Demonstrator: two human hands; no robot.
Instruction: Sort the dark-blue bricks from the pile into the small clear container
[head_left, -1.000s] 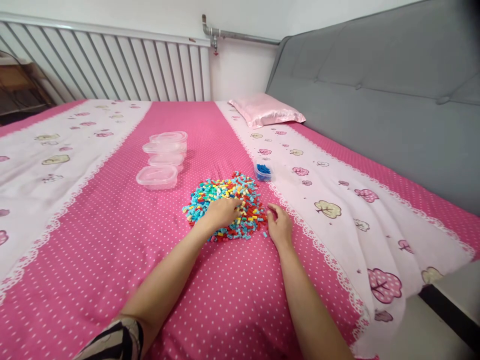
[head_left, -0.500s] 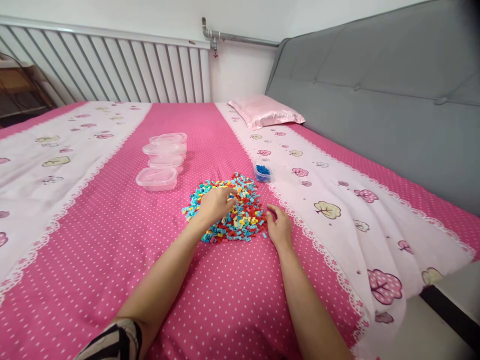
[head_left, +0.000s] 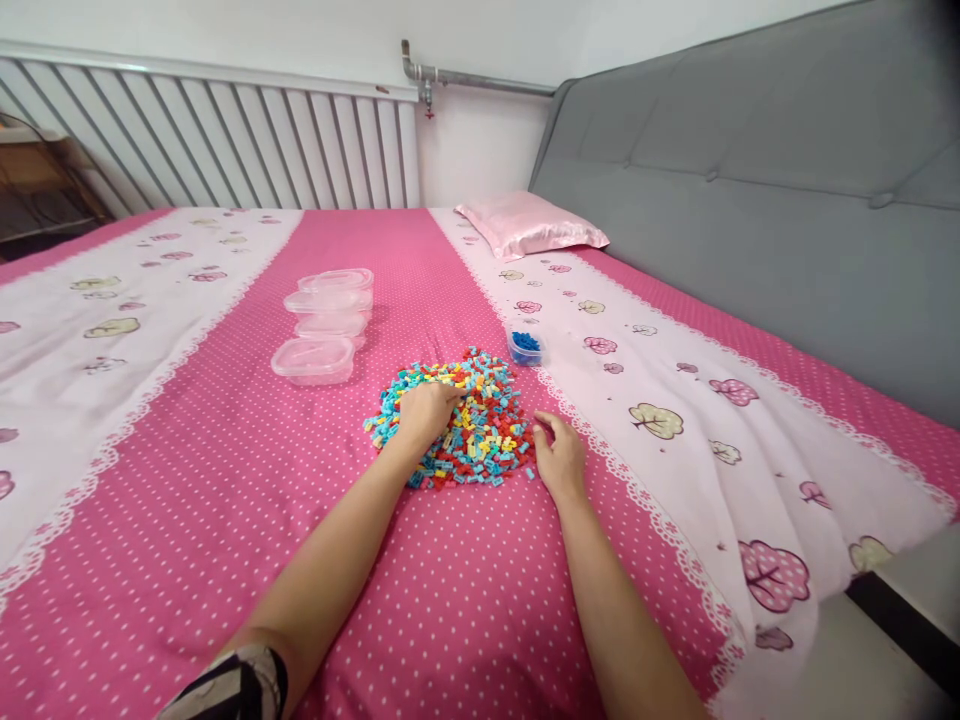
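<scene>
A heap of small building bricks (head_left: 480, 430) in red, light blue, yellow and other colours is spread on the pink dotted bedsheet. Over the heap's upper left part lies my left hand (head_left: 427, 412), its fingertips pressed together among the bricks. What those fingers pinch, if anything, is too small to make out. At the right edge of the heap my right hand (head_left: 560, 455) rests on the sheet, thumb and fingers curved apart around nothing. A small clear tub (head_left: 534, 357) behind the heap holds dark blue bricks (head_left: 526, 341).
Several clear lidded plastic boxes (head_left: 313, 360) stand in a row left of the heap. A pink pillow (head_left: 532, 222) lies near the grey headboard (head_left: 720, 190). Along the wall run a white radiator (head_left: 225, 140) and a pipe (head_left: 487, 79).
My left hand's fingers have closed from a looser spread into a pinch over the heap, and the hand has shifted slightly left. My right hand has stayed in place.
</scene>
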